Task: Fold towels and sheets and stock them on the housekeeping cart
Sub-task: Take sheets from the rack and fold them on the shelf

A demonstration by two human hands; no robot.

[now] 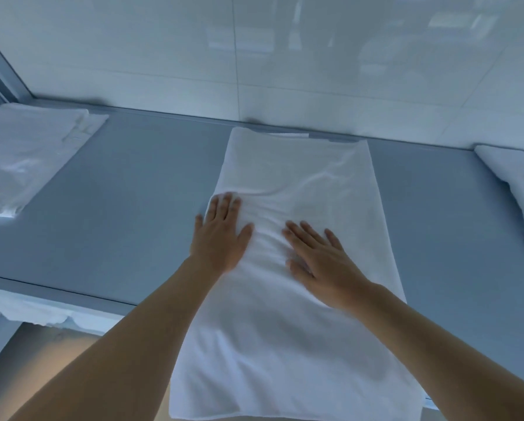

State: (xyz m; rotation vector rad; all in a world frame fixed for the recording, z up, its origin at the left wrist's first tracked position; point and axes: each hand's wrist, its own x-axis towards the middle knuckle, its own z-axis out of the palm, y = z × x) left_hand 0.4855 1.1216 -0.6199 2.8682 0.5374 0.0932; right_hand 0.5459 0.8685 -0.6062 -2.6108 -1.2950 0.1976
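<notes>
The white towel (297, 183) lies lengthwise across the grey table (151, 189), its near end hanging over the edge. Left hand (219, 238) and right hand (321, 262) press it with flat, straight fingers; no writing is readable.

left hand (221, 238) flat, right hand (321, 262) flat, fingers straight
</notes>
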